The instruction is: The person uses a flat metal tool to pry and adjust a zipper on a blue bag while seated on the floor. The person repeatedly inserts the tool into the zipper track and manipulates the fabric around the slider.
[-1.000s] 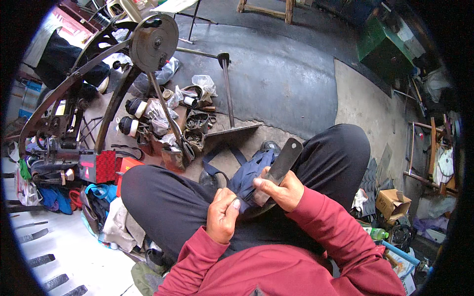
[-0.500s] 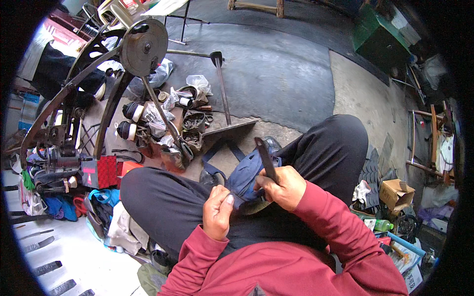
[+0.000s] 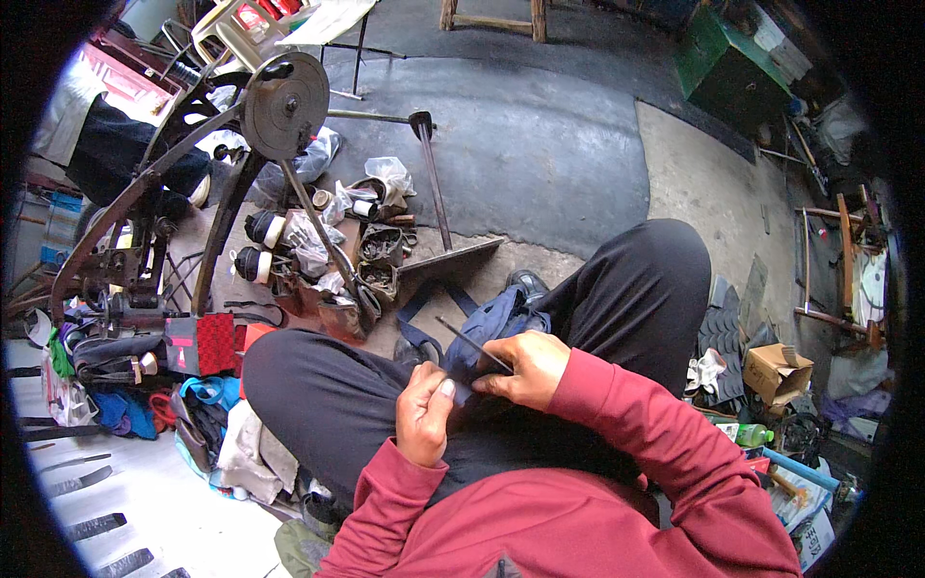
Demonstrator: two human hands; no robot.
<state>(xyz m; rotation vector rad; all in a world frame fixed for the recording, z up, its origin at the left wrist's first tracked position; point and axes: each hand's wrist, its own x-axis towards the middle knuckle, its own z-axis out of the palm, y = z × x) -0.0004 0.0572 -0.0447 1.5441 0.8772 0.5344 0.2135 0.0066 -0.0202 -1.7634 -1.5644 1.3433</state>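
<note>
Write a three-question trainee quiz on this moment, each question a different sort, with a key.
1. True or false: the right hand grips a thin dark blade.
2. Which does the left hand pinch? A) a plastic bottle B) the blue cloth C) a cardboard box
3. Fill in: the round metal wheel stands on the person's ____ side.

Key: 1 true; 2 B; 3 left.
</note>
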